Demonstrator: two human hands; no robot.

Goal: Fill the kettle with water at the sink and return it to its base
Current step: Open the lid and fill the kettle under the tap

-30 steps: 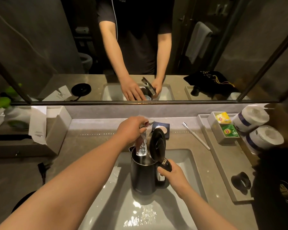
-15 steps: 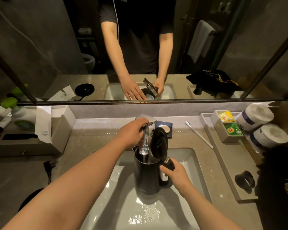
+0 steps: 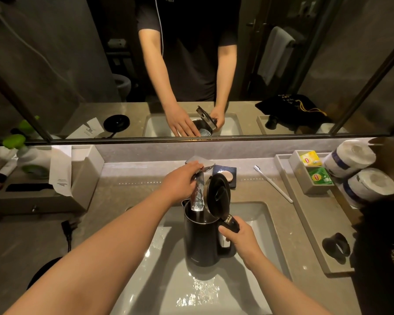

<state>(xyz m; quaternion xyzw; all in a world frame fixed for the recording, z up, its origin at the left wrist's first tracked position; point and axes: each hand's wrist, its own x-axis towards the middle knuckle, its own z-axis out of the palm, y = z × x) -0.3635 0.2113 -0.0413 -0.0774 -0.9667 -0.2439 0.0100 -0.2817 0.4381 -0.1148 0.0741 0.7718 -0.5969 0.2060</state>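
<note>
A black electric kettle (image 3: 200, 242) stands upright inside the white sink (image 3: 262, 226), its lid (image 3: 218, 194) flipped open. My right hand (image 3: 239, 235) grips the kettle's handle. A stream of water (image 3: 197, 196) falls from the chrome faucet (image 3: 200, 165) into the kettle's mouth. My left hand (image 3: 180, 183) is closed on the faucet lever. The kettle's round black base (image 3: 44, 271) lies on the counter at the lower left, mostly hidden behind my left forearm, with its plug (image 3: 66, 228) nearby.
A toothbrush (image 3: 273, 184) and a soap dish (image 3: 225, 176) lie behind the sink. A grey tray (image 3: 305, 214) at right holds tea bags (image 3: 314, 167) and a black ring (image 3: 336, 247); toilet rolls (image 3: 359, 171) stand beside it. A tissue box (image 3: 77, 178) sits left.
Both hands keep their grip and water keeps running into the kettle. The view has only shifted slightly; the kettle stays in place in the sink.
</note>
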